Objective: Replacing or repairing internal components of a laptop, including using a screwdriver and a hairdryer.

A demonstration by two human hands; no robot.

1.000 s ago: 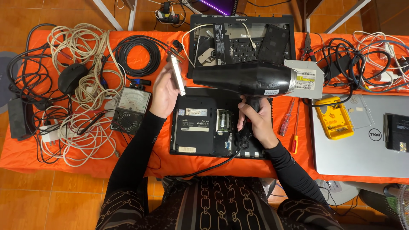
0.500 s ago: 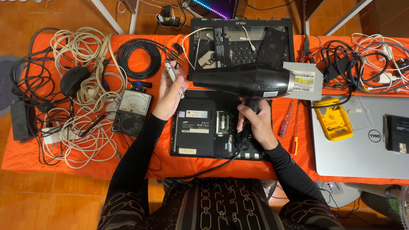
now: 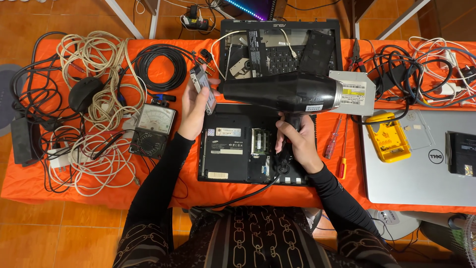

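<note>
My right hand grips the handle of a black hair dryer, held level with its nozzle pointing left. My left hand holds a small flat grey drive tilted up in front of the nozzle. Below both hands a black laptop lies upside down on the orange table, with its memory bay uncovered. The dryer's black cord runs down toward my lap.
A second dismantled laptop lies behind. At the left are coiled cables, a black cable coil and an analog multimeter. To the right lie an optical drive, screwdrivers, a yellow meter and a silver laptop.
My left hand has turned the flat drive from edge-on to a tilted face-on angle and brought it closer to the dryer's nozzle. The dryer has stayed nearly still.
</note>
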